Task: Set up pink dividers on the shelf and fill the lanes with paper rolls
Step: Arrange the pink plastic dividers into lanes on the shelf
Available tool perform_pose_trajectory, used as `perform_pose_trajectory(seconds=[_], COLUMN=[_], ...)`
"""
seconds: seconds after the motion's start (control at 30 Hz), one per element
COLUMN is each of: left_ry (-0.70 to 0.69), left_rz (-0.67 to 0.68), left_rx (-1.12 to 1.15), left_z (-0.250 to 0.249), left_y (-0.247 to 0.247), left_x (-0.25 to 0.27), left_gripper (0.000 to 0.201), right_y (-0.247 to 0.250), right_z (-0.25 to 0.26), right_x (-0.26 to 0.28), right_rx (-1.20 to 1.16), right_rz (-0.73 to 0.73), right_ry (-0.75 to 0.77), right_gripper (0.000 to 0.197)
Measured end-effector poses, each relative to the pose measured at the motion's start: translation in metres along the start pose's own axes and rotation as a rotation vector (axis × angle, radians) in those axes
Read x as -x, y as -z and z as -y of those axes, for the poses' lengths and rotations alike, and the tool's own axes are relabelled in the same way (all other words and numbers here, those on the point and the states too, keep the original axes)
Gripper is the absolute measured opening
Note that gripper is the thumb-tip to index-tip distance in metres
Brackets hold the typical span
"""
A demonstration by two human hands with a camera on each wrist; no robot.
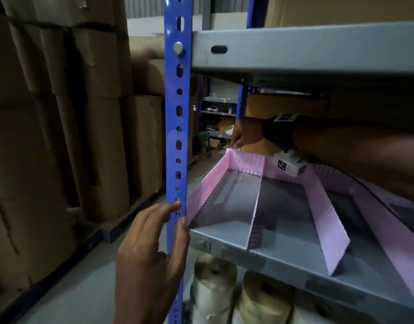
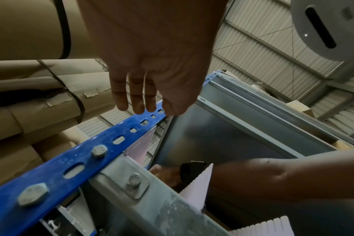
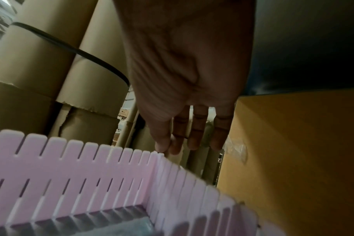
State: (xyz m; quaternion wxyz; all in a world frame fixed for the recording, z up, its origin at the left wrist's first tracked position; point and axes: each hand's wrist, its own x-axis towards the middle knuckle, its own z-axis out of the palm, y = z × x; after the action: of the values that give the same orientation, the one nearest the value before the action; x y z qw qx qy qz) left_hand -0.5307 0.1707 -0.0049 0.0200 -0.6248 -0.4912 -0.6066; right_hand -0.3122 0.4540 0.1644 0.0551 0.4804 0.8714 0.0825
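Observation:
Pink slotted dividers stand on the grey metal shelf [image 1: 283, 256]: a left wall divider [image 1: 206, 185], a back divider [image 1: 245, 162] and lane dividers [image 1: 255, 218] running front to back. My left hand [image 1: 178, 216] is at the front-left corner, thumb against the front end of the left wall divider, fingers straight along the blue upright [image 1: 178, 113]. My right hand [image 1: 235, 145] reaches to the back-left corner. In the right wrist view its thumb and forefinger [image 3: 168, 150] pinch the top of the pink corner [image 3: 160, 159]. The lanes hold nothing.
The upper shelf [image 1: 306, 50] hangs low over my right forearm. Wrapped rolls [image 1: 215, 288] sit on the shelf below. Large brown wrapped rolls [image 1: 61, 113] are stacked left of the rack. A yellow-brown box [image 3: 293, 143] stands behind the back divider.

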Motion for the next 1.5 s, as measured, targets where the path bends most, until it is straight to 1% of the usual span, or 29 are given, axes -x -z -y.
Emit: perform_pose_trajectory(seconds=[0.1, 0.23, 0.3, 0.37, 0.5, 0.6, 0.7, 0.77, 0.9, 1.03, 1.13, 1.23, 1.4, 1.5], left_ry=[-0.015, -0.008, -0.007, -0.017, 0.002, 0.032, 0.047, 0.036, -0.018, -0.049, -0.078, -0.098, -0.080, -0.086], left_rz=[0.006, 0.008, 0.004, -0.012, -0.029, -0.034, -0.057, -0.047, 0.033, 0.098, 0.132, 0.168, 0.208, 0.209], left_rx=[0.047, 0.097, 0.103, 0.100, 0.097, 0.047, 0.007, -0.013, -0.152, -0.297, -0.336, -0.354, -0.355, -0.354], left_z=[0.008, 0.015, 0.016, 0.015, 0.011, 0.011, 0.009, 0.009, 0.010, 0.009, 0.011, 0.015, 0.017, 0.018], left_y=[-0.005, -0.008, -0.012, -0.015, -0.021, -0.027, -0.029, -0.028, -0.023, -0.024, -0.024, -0.020, -0.017, -0.017], left_x=[-0.001, 0.002, 0.004, 0.006, 0.009, 0.012, 0.011, 0.009, 0.000, -0.006, -0.009, -0.012, -0.015, -0.015], left_gripper=[0.024, 0.031, 0.028, 0.023, 0.030, 0.029, 0.039, 0.045, 0.062, 0.086, 0.094, 0.093, 0.083, 0.080], right_y=[-0.010, -0.019, -0.019, -0.018, -0.014, -0.012, -0.014, -0.015, -0.017, -0.022, -0.025, -0.025, -0.025, -0.027], right_z=[-0.001, -0.010, -0.012, -0.012, -0.014, -0.015, -0.018, -0.022, -0.025, -0.032, -0.036, -0.038, -0.042, -0.044], right_x=[-0.008, -0.015, -0.019, -0.024, -0.035, -0.036, -0.038, -0.040, -0.042, -0.044, -0.043, -0.043, -0.047, -0.048], right_rx=[-0.042, -0.065, -0.086, -0.092, -0.048, -0.018, 0.002, 0.001, 0.007, -0.013, -0.017, -0.010, -0.007, -0.017], right_rz=[0.001, -0.061, -0.077, -0.075, -0.059, -0.040, -0.062, -0.064, -0.091, -0.137, -0.149, -0.153, -0.140, -0.139], right_ry=[0.009, 0.022, 0.019, 0.024, 0.046, 0.111, 0.144, 0.151, 0.172, 0.200, 0.262, 0.334, 0.356, 0.394], right_gripper=[0.021, 0.020, 0.019, 0.018, 0.016, 0.017, 0.018, 0.018, 0.019, 0.019, 0.020, 0.019, 0.017, 0.016])
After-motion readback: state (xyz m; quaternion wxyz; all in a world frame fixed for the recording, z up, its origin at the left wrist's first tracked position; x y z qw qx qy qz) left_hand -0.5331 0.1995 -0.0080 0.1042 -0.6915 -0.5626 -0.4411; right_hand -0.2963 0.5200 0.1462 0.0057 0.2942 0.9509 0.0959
